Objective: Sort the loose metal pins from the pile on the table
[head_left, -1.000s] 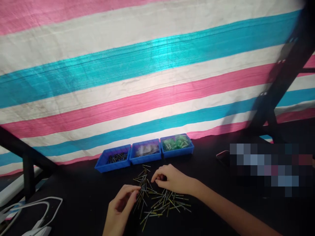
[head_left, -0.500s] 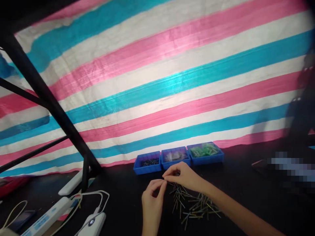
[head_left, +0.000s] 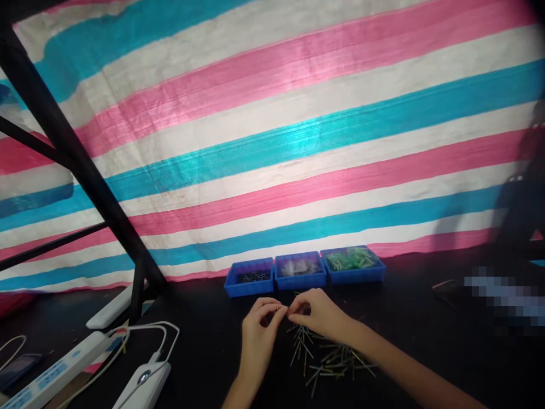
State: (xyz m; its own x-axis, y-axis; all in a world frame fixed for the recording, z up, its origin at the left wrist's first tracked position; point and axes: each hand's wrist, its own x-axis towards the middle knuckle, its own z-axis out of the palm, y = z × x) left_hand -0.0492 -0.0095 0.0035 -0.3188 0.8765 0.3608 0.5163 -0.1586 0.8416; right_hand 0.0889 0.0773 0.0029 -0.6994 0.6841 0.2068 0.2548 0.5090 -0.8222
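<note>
My left hand (head_left: 260, 335) and my right hand (head_left: 321, 312) meet above the black table, their fingertips pinched close together. Whatever lies between the fingertips is too small to make out. Under and beside my right hand, thin metallic sticks (head_left: 340, 360) are scattered in a loose heap. Just beyond the hands stand three blue bins in a row. The left bin (head_left: 249, 291) contains small dark pieces (head_left: 254, 276), the middle bin (head_left: 301, 280) clear or whitish pieces (head_left: 300, 267), and the right bin (head_left: 357, 276) green-tinted bags or pieces (head_left: 353, 258).
A white power strip (head_left: 55, 369), a white device with a round button (head_left: 142, 386) and looping white cables (head_left: 170, 329) lie at the left. A black metal frame (head_left: 97, 199) stands there too. Behind hangs a striped sheet (head_left: 298, 142). A plier-like tool (head_left: 444, 284) lies right.
My left hand has risen slightly and its forearm now slants more. My right hand has shifted a little, still pinched against the left. The whole view has moved slightly.
</note>
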